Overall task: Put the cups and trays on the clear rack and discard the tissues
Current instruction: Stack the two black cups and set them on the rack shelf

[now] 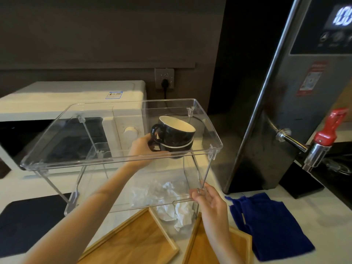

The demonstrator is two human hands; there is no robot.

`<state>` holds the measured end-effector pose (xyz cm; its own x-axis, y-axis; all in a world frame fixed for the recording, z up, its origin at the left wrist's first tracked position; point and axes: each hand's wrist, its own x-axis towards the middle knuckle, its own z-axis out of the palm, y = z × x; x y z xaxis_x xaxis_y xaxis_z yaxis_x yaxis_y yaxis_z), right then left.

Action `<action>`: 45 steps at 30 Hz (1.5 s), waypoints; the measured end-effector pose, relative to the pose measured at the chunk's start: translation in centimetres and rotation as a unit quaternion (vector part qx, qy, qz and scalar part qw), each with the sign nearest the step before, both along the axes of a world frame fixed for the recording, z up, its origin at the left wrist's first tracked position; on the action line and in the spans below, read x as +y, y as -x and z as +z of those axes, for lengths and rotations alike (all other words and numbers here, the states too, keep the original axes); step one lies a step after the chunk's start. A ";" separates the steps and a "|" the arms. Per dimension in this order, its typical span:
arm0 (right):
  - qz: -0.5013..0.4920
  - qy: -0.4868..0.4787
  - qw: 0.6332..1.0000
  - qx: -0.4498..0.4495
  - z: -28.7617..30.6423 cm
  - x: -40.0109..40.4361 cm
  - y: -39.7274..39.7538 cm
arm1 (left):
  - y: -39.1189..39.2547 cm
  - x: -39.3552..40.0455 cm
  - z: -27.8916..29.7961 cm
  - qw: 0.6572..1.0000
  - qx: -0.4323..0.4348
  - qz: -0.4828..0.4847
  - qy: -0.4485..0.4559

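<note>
Holding two stacked black cups with cream insides point(174, 138) by their handles, the left hand point(142, 149) has them up at the see-through plastic rack's point(118, 161) top shelf. The right hand point(209, 201) touches the lower shelf, fingers loose. The cups look hard, slippery and breakable; the handles grip best.

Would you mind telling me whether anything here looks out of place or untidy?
Crumpled tissues lie beneath the top shelf of the clear rack, where crockery belongs. The left wooden tray and right wooden tray lie askew on the counter, angled towards each other. The upper black cup sits tilted in the lower cup.
</note>
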<state>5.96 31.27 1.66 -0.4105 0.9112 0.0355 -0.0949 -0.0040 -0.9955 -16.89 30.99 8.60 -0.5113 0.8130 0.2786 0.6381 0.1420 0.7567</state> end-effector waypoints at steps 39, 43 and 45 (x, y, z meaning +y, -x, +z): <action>0.008 -0.001 1.000 -0.015 -0.6 0.1 -0.3 | 1.3 -1.2 2.0 0.988 -0.061 0.039 -0.135; 0.011 -0.001 1.000 -0.019 -0.5 0.1 -0.4 | 1.2 -1.7 1.3 0.993 -0.075 0.014 -0.086; 0.011 0.002 1.000 -0.016 -0.4 0.1 -0.4 | 1.1 -2.2 0.9 0.998 -0.049 -0.006 -0.030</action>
<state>6.35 31.37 1.28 -0.4313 0.9020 0.0192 -0.0635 -0.0091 -0.9979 -17.99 28.84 9.53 -0.5292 0.8023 0.2762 0.5613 0.0870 0.8230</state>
